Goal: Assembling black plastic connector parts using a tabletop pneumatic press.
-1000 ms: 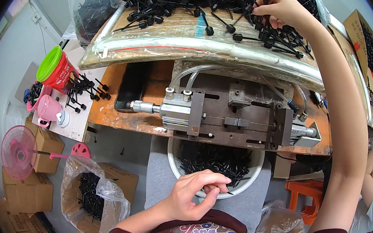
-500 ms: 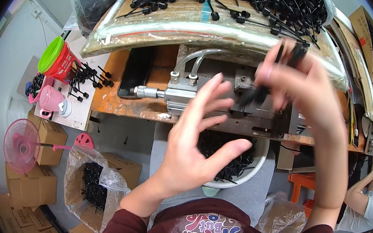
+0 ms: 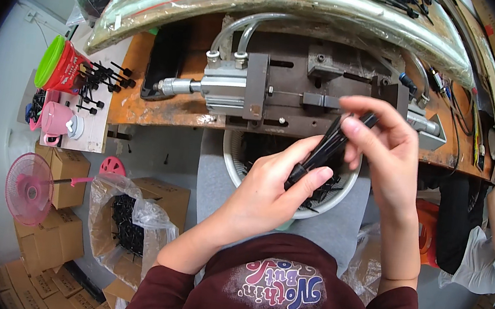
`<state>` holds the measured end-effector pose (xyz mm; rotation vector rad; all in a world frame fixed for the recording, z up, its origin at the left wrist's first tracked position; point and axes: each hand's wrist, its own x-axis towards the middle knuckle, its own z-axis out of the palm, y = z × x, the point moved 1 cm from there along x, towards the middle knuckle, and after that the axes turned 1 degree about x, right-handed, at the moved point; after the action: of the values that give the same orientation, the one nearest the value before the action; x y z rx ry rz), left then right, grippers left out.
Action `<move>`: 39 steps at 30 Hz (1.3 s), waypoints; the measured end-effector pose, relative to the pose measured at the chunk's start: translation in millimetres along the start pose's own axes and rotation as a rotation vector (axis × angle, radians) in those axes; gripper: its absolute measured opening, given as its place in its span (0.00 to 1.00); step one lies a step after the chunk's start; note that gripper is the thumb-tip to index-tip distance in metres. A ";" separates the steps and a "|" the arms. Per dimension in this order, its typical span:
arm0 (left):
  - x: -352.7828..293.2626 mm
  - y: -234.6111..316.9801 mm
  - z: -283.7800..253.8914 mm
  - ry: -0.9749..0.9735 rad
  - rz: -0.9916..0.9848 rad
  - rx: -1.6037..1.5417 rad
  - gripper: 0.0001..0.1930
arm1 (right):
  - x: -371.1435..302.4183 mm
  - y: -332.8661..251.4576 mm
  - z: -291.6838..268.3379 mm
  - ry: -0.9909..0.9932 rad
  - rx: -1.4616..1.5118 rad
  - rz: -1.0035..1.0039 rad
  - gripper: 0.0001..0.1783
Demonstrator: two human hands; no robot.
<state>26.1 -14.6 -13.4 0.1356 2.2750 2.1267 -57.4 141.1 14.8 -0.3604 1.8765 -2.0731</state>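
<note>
A small bundle of black plastic pins (image 3: 329,148) with thin stems is held slantwise between my hands, above the basket. My left hand (image 3: 268,184) is closed round its lower end, thumb on the near side. At the upper end, my right hand (image 3: 380,139) pinches the pins between thumb and fingers. Just beyond my hands is a metal bench fixture (image 3: 292,114) with a pneumatic cylinder (image 3: 223,89) on its left; a small dark block (image 3: 321,100) sits at its middle. Under my hands the white basket (image 3: 228,174) holds more black pins, partly hidden.
A plastic-covered board (image 3: 264,11) bearing loose black pins spans the back. At left are a red bucket with green rim (image 3: 62,66), a pink mug (image 3: 57,117), a pink fan (image 3: 28,190) and a plastic-lined carton (image 3: 108,224). Another person (image 3: 489,258) is at far right.
My right hand has come down and nearer from above the fixture, bringing black pins to my left hand. My left hand has closed from open. The view has shifted, showing more of the fixture.
</note>
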 end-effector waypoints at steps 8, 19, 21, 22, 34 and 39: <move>-14.8 -6.6 -5.0 0.046 -0.250 -0.470 0.11 | -13.5 8.0 -8.6 0.278 -0.251 -0.620 0.13; -20.8 3.2 -9.5 0.141 -0.181 -0.527 0.17 | -23.7 42.7 7.1 -0.015 -0.635 -0.648 0.18; -21.1 3.0 -8.6 0.156 -0.155 -0.502 0.16 | -20.7 44.6 7.8 -0.012 -0.654 -0.675 0.17; -21.2 3.7 -9.2 0.162 -0.158 -0.527 0.16 | -19.1 43.7 8.2 -0.023 -0.683 -0.690 0.16; -22.3 -1.4 -12.3 0.178 -0.165 -0.710 0.16 | -12.6 27.1 27.5 0.066 -1.309 -0.667 0.13; -18.6 3.2 -7.7 0.182 -0.163 -0.751 0.17 | -11.0 24.0 28.5 0.050 -1.343 -0.646 0.13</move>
<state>44.2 -23.5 -10.5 -0.2574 1.3325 2.7966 -34.5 117.4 -5.7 -1.3157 3.1981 -0.6520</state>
